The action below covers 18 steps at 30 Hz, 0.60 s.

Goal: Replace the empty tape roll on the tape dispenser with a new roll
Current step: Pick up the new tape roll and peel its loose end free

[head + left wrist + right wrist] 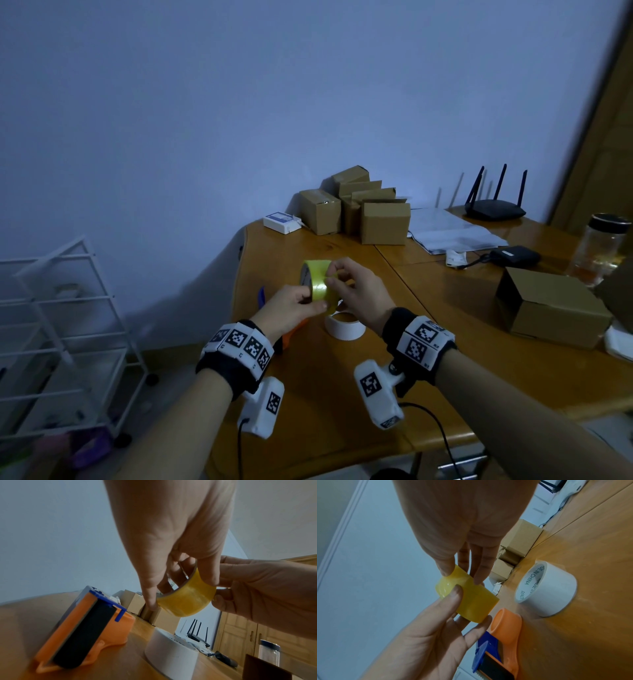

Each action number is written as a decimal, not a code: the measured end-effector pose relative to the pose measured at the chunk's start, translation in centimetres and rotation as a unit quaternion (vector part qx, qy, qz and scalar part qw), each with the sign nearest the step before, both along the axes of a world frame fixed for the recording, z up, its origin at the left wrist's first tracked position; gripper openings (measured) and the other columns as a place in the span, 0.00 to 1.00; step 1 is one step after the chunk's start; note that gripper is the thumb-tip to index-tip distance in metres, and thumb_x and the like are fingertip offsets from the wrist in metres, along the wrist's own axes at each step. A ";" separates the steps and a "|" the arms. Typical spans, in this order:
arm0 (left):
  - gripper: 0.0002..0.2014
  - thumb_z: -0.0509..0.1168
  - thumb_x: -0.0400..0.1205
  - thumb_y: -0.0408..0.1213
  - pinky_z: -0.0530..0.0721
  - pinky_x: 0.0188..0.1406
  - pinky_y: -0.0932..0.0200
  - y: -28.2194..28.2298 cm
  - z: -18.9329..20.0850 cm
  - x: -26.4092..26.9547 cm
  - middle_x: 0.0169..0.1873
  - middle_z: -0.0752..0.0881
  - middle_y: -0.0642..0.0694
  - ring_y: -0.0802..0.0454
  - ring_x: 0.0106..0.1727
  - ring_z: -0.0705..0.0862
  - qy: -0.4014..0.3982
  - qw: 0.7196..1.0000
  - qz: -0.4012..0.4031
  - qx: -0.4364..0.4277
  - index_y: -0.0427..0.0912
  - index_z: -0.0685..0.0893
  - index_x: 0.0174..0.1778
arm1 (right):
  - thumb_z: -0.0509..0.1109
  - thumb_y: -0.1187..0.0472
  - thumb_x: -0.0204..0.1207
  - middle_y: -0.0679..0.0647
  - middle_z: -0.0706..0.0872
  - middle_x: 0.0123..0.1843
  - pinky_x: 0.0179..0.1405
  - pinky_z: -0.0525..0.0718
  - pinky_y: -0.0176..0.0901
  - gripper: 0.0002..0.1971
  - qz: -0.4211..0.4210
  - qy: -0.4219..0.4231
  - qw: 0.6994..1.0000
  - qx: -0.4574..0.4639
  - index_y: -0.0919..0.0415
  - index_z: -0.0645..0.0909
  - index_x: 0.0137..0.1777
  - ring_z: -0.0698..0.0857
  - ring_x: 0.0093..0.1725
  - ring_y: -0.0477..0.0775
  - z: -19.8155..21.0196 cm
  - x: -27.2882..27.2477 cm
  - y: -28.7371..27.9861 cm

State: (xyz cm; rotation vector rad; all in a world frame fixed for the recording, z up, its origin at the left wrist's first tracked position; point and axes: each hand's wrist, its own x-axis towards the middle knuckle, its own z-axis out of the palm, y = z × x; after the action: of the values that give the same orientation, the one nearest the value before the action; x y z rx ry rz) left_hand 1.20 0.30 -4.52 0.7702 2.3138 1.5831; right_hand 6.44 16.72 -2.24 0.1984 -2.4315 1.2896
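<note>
A yellow tape roll [317, 282] is held on edge above the wooden table [342, 394]. My left hand [313, 303] grips it from below, thumb on the outer face [187, 601] and fingers through the core. My right hand [334, 279] pinches the roll's outer face [471, 599] between thumb and fingertips [477, 580]. The orange tape dispenser [82, 628] with blue blade guard [485, 651] lies on the table under my left hand, its hub [506, 623] bare. A white thin-walled roll core [344, 329] lies flat beside it.
Several cardboard boxes [356, 209] stand at the table's back, with papers [452, 233] and a black router [493, 209] to their right. A brown box [551, 308] and a glass jar [603, 250] stand at the right. A white wire rack [61, 325] stands on the floor left.
</note>
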 end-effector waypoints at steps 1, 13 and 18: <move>0.12 0.69 0.83 0.35 0.84 0.64 0.45 0.0 -0.1 0.0 0.54 0.92 0.37 0.41 0.59 0.89 -0.001 1.000 -0.005 0.001 0.36 0.89 0.60 | 0.65 0.59 0.81 0.58 0.85 0.45 0.32 0.89 0.56 0.02 0.000 -0.001 1.000 0.002 0.53 0.78 0.47 0.87 0.38 0.62 0.0 0.0 0.0; 0.09 0.70 0.82 0.34 0.79 0.45 0.53 0.1 -0.8 -0.4 0.41 0.88 0.35 0.46 0.42 0.84 0.013 1.000 0.007 -0.014 0.30 0.89 0.50 | 0.69 0.60 0.78 0.52 0.74 0.51 0.51 0.77 0.40 0.03 -0.055 0.054 0.989 0.124 0.57 0.81 0.48 0.75 0.51 0.50 -0.6 -0.9 0.2; 0.11 0.71 0.81 0.36 0.76 0.38 0.57 0.2 -0.8 -0.5 0.36 0.85 0.39 0.49 0.38 0.81 0.013 0.999 0.005 -0.029 0.27 0.88 0.47 | 0.66 0.62 0.80 0.50 0.71 0.49 0.48 0.74 0.41 0.05 -0.061 0.051 0.982 0.173 0.62 0.81 0.50 0.72 0.49 0.50 -0.6 -1.4 0.2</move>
State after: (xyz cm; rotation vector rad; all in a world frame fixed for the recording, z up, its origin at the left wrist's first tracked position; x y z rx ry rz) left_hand 0.72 0.46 -5.34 0.7694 2.3749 1.5107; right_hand 5.03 16.92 -2.84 0.1991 -2.5191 0.7790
